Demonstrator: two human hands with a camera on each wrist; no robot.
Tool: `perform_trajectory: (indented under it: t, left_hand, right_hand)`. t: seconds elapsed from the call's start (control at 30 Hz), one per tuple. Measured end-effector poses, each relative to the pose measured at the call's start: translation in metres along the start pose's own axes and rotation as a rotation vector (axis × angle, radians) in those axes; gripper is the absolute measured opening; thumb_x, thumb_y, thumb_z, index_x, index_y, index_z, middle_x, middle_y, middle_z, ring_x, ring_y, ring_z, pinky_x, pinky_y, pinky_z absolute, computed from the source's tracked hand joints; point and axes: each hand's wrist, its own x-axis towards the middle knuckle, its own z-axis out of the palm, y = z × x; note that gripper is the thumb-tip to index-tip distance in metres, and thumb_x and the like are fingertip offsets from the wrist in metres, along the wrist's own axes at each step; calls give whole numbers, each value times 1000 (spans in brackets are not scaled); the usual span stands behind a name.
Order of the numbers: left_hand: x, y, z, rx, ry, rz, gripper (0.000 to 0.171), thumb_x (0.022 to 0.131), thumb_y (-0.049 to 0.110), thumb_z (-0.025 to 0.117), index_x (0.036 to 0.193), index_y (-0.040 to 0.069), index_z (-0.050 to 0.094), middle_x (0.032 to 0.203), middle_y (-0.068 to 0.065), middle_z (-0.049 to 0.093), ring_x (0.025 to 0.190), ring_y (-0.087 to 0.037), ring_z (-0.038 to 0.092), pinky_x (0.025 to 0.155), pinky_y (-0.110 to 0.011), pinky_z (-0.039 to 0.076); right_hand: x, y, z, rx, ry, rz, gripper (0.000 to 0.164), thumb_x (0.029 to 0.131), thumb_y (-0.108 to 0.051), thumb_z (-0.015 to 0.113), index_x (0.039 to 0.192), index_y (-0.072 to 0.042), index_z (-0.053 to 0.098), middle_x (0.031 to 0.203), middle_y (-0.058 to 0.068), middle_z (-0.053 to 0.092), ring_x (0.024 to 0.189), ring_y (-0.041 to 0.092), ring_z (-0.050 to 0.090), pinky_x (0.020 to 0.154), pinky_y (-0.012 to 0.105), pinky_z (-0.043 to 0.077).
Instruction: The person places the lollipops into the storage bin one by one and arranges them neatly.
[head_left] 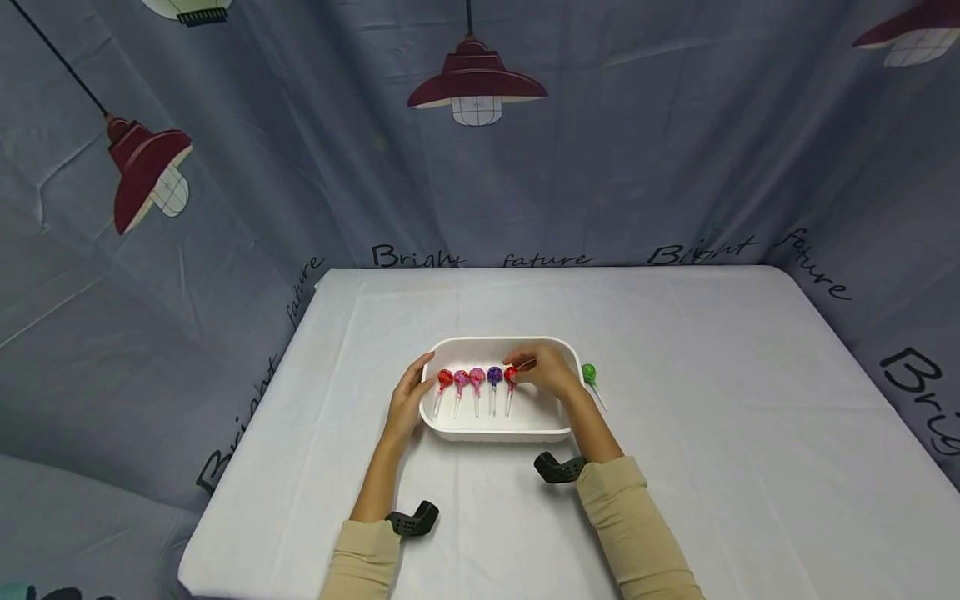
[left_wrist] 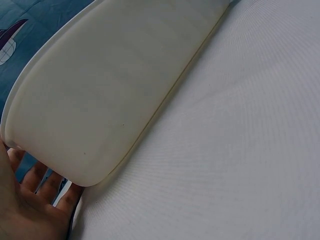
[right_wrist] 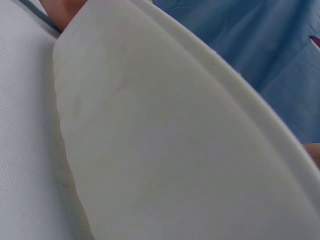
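A white plastic tray (head_left: 536,414) sits on the table with a row of lollipops side by side in it, sticks toward the person. From the left come a red lollipop (head_left: 445,377), two pink ones, a purple lollipop (head_left: 495,375) and a second red lollipop (head_left: 512,374). My left hand (head_left: 405,402) holds the tray's left end, thumb over the rim and fingers along the outside wall. Reaching over the right rim, my right hand (head_left: 549,372) pinches the second red lollipop by its head. Both wrist views show mostly the tray's outer wall (left_wrist: 115,90), which hides the lollipops.
A green lollipop (head_left: 589,372) lies on the table just outside the tray's right end. White cloth covers the table (head_left: 712,375). Behind it hangs a grey-blue curtain (head_left: 622,150) printed with red lamps and lettering. Black wrist cameras (head_left: 558,468) jut inward from both forearms.
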Motion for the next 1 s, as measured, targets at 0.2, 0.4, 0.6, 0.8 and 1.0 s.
perform_trajectory:
  t: [0.2, 0.4, 0.6, 0.8, 1.0]
  left_hand:
    - [0, 0, 0, 4, 0, -4, 43, 96, 9, 46, 139, 11, 40, 150, -11, 23, 137, -16, 18, 111, -34, 16]
    - [0, 1, 1, 2, 5, 2, 43, 96, 9, 46, 139, 12, 42, 150, -12, 22, 136, -14, 18, 110, -31, 16]
    - [0, 0, 0, 4, 3, 0, 42, 97, 10, 46, 138, 14, 42, 150, -11, 23, 136, -14, 18, 110, -32, 16]
    - [0, 0, 0, -3, 5, -8, 42, 96, 9, 46, 138, 15, 43, 150, -10, 23, 136, -15, 19, 110, -33, 17]
    - [0, 1, 1, -7, 1, 0, 44, 97, 8, 45, 140, 9, 39, 150, -12, 22, 137, -17, 18, 111, -35, 16]
  right_hand:
    - [-5, -2, -4, 13, 24, 1, 27, 77, 2, 70, 103, 3, 67, 102, 19, 65, 88, 29, 60, 79, 37, 49]
    - [-12, -7, -11, -16, 74, 3, 29, 77, -4, 72, 106, -2, 68, 107, 14, 65, 94, 30, 60, 81, 37, 49]
    - [-21, -15, -18, -21, 107, 15, 29, 81, -11, 70, 111, -8, 67, 110, 9, 64, 99, 26, 59, 83, 37, 49]
    - [-31, -21, -33, 33, 156, -11, 29, 85, -16, 67, 113, -6, 65, 109, 10, 64, 100, 26, 58, 85, 41, 48]
    - [-11, 39, -45, 96, 276, -25, 33, 83, -36, 68, 112, -21, 66, 108, 1, 64, 98, 20, 58, 79, 36, 50]
